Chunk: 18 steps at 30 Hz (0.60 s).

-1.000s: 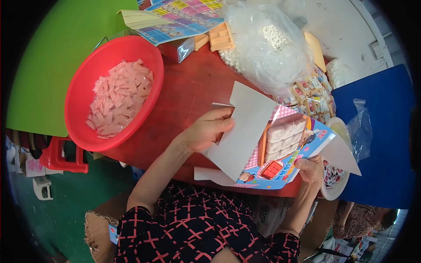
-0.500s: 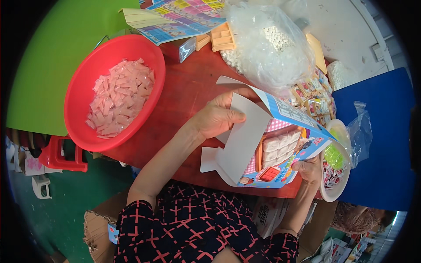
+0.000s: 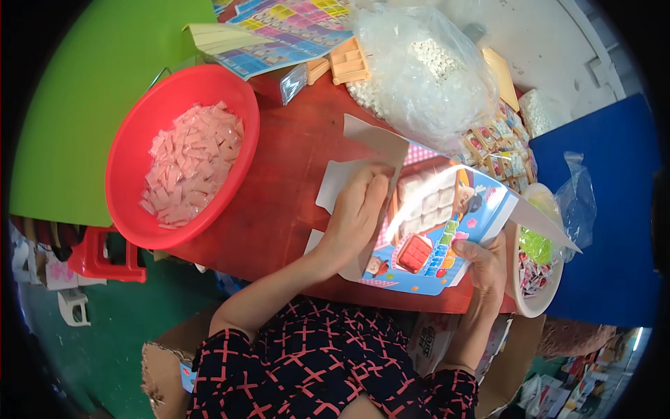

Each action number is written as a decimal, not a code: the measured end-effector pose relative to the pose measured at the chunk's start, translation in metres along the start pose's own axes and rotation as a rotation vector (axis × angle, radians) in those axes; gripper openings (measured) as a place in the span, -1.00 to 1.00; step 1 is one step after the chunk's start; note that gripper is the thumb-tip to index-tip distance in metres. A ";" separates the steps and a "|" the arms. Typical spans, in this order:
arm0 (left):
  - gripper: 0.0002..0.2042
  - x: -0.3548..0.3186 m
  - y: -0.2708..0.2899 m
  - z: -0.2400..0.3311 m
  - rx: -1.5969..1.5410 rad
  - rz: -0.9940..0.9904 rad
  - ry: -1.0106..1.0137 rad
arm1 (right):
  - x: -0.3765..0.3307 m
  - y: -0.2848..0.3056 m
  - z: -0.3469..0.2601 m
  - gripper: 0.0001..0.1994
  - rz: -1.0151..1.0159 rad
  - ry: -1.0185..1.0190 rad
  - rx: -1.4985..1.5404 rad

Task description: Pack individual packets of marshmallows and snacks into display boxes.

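Gripping the printed box (image 3: 447, 241) by its near edge, right hand (image 3: 488, 265) curled tight. Left hand (image 3: 356, 216) flat, fingers (image 3: 373, 188) together, pressing the box's card flap onto the red table (image 3: 286, 174). Beyond: red basin (image 3: 139, 146) of pink packets (image 3: 190, 164), clear bag (image 3: 426, 70).

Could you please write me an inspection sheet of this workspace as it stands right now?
Surface: reddish-brown table, crowded along its far and right sides.
Job's things: colourful printed box lying flat with a clear window and white flaps folded out.
Clutter: red basin of pink packets; clear bag of small white pieces; printed sheets; white bowl of small wrapped bits.
Hands: left hand pressed flat on the box's left flap; right hand gripping its near right edge.
Cables: nothing seen.
Surroundings: green board to the left, blue surface to the right, red stool, cardboard cartons near the person's lap.
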<state>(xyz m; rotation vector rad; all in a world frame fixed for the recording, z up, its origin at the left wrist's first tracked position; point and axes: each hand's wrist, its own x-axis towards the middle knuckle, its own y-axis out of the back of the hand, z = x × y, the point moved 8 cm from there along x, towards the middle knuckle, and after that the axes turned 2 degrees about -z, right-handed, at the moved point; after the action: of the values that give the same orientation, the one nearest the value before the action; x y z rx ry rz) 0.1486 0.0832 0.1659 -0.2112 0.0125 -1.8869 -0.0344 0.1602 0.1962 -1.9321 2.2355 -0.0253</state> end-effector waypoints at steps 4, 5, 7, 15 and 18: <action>-0.65 -0.014 -0.004 0.023 0.037 -0.124 -0.064 | 0.000 -0.028 -0.023 -0.52 0.055 -0.035 -0.232; -0.65 -0.011 0.005 0.025 0.021 -0.018 -0.099 | 0.002 -0.044 -0.032 -0.45 0.027 -0.009 -0.236; -0.67 0.007 0.018 0.014 -0.198 -0.066 0.091 | 0.011 -0.065 -0.049 -0.52 -0.107 0.095 -0.191; -0.65 0.033 0.097 -0.005 -0.957 -0.201 0.185 | -0.038 0.029 -0.108 -0.62 -0.316 0.629 -0.150; -0.66 0.039 0.106 -0.040 -1.170 -0.292 0.113 | -0.006 0.073 -0.060 -0.64 -0.038 0.497 -0.094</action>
<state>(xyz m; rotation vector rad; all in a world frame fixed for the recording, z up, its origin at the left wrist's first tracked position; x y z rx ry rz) 0.2303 0.0087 0.1195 -0.9265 1.2291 -1.9630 -0.1138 0.1706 0.2459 -2.2108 2.5315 -0.4623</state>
